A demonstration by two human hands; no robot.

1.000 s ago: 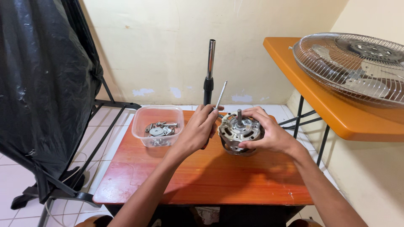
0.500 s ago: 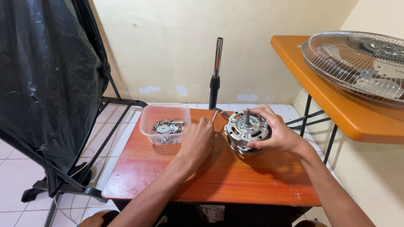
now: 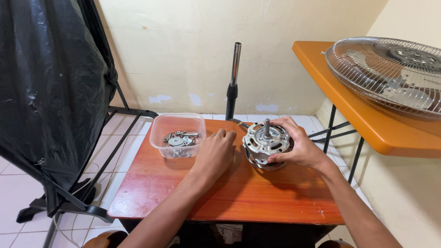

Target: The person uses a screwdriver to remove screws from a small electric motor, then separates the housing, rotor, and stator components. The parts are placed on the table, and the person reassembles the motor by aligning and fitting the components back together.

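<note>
Right hand (image 3: pixel 298 147) wraps the silver motor (image 3: pixel 266 146) at frame centre, fingers curled round it. Left hand (image 3: pixel 216 154) lies flat and loosely spread on the worktop (image 3: pixel 229 193), holding nothing.

Clear tub (image 3: pixel 178 136) and motor (image 3: pixel 267 144) flank bare tabletop (image 3: pixel 239 193).

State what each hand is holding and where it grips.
The right hand grips the metal fan motor by its round housing's side. The left hand holds nothing; it lies flat on the wooden table.
</note>
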